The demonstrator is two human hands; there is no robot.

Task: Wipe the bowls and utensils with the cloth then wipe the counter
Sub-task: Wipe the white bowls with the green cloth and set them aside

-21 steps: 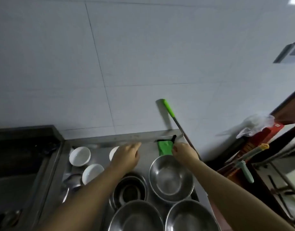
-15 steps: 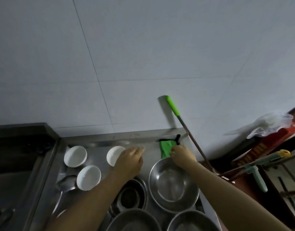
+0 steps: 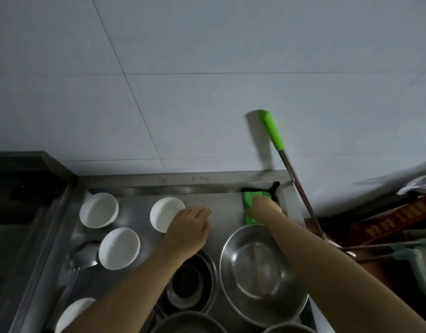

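Resting on the soft, limp green cloth [image 3: 249,207] at the bench [image 3: 139,212] corner, the right hand [image 3: 263,207] should bunch its middle; grip unclear, left hand [image 3: 189,227] loosely spread.

**Steel, glaze and cloth**

The counter [image 3: 139,212] is brushed stainless steel with a dull sheen and faint smears. The big bowl [image 3: 262,272] is polished metal, glossy, with soft reflections inside. The three white bowls [image 3: 119,248] look like glazed ceramic, smooth and shiny. The ladle [image 3: 83,255] is bright metal. The cloth [image 3: 249,200] is soft, matt green fabric with a fuzzy nap. The mop handle [image 3: 273,131] has a smooth green plastic grip on a metal shaft. The wall [image 3: 207,68] is smooth, satin white tile.
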